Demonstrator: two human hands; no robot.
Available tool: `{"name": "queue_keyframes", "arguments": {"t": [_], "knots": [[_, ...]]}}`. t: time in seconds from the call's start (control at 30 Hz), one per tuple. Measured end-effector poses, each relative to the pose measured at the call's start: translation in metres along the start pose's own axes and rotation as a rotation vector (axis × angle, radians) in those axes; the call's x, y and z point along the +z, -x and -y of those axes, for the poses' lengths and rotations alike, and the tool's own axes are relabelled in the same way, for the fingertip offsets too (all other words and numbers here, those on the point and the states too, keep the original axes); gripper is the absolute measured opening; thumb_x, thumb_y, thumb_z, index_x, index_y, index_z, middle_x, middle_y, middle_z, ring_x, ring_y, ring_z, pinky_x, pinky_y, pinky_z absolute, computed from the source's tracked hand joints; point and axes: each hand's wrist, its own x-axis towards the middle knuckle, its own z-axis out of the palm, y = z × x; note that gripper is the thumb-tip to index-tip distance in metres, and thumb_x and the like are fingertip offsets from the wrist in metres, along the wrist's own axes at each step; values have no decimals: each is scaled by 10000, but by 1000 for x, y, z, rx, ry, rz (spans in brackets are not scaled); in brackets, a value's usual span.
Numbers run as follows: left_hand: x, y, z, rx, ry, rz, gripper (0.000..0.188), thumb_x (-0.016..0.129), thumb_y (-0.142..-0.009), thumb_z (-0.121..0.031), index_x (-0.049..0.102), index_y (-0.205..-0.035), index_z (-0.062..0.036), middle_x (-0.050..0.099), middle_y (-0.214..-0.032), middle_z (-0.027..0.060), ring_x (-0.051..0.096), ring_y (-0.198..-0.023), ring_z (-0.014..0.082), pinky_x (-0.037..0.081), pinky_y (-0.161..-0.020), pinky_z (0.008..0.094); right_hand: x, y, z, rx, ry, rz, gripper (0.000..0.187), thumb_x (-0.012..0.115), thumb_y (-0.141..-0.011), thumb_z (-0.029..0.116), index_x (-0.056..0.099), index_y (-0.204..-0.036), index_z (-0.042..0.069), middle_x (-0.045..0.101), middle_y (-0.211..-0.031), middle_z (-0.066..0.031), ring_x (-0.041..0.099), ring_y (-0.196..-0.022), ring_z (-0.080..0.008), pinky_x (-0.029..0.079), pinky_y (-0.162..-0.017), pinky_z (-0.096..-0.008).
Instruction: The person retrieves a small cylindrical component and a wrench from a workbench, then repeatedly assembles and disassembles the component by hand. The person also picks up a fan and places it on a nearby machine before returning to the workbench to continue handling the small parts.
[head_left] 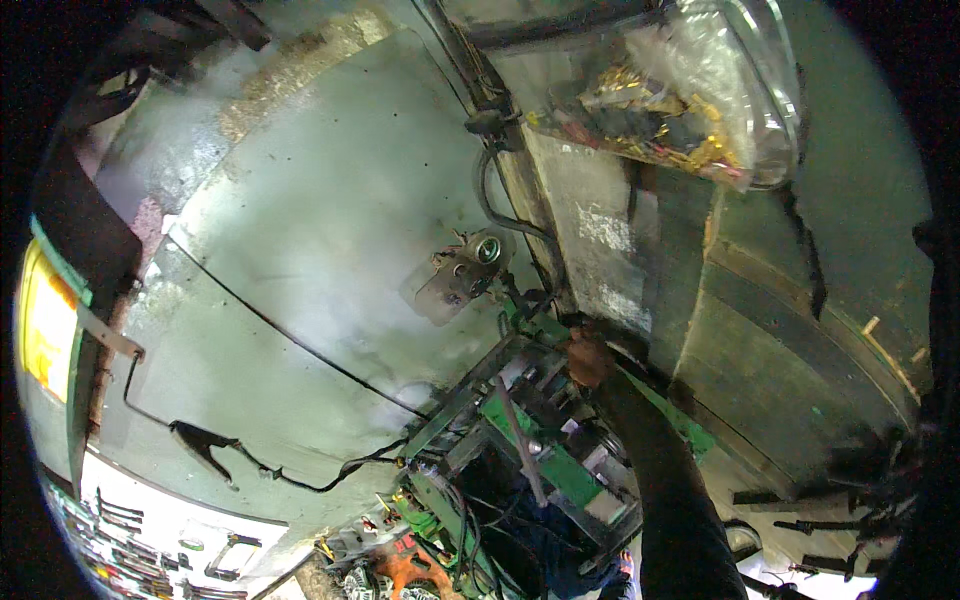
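Note:
My right arm reaches up from the lower edge in a dark sleeve. At its end my right hand (590,360) is closed at the far right corner of a green metal machine frame (570,474). What the fingers hold there is hidden in shadow. A thin metal bar (521,440) slants across the top of the frame. Just beyond the hand, a grey metal fitting with a round glass-like gauge (487,249) stands against the pale surface. My left hand is out of view.
A clear plastic bag (745,110) of brass-coloured pieces hangs at the upper right. A cable with a black clamp (205,447) runs across the left side. Dark cables (470,525) droop beside the frame. An orange object (415,570) lies at the bottom, and several tools (130,540) line the lower left.

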Motion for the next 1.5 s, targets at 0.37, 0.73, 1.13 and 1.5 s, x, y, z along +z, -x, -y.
{"name": "queue_keyframes", "arguments": {"t": [0.37, 0.73, 1.13, 1.5], "knots": [[-43, -21, 107, 125, 10, 290, 312, 622, -1007, -379, 698, -955, -80, 704, -763, 55, 647, -619, 172, 488, -499, 313, -44, 315, 454, -336, 337, -385, 306, 814, -852, 240, 685, -967, -12, 690, -828, -134, 645, -786, -164, 531, -737, -339], [-56, 1, 113, 53, 115, 701, 317, 621, -1002, -382, 693, -899, -91, 694, -715, 38, 642, -569, 165, 472, -441, 297, 119, 734, 534, -24, 1112, -526, 216, 626, -967, 264, 565, -1049, 73, 675, -760, -172, 677, -676, -410, 522, -569, -532], [94, 389, 132, 161, -164, 1496, 329, 534, -1045, -394, 567, -879, -111, 614, -776, 54, 598, -585, 155, 391, -417, 254, 181, 1106, 556, 328, 499, -960, 223, 675, -983, 214, 573, -1027, 20, 588, -829, -176, 549, -724, -361, 474, -662, -414], [128, 665, 351, 462, -676, 1822, 333, 527, -1065, -321, 584, -833, -90, 585, -716, 17, 501, -519, 67, 357, -433, 223, 232, 1413, 595, 364, 452, -1094, 325, 609, -1044, 352, 595, -979, 33, 499, -678, -80, 472, -599, -220, 375, -572, -390]]}}
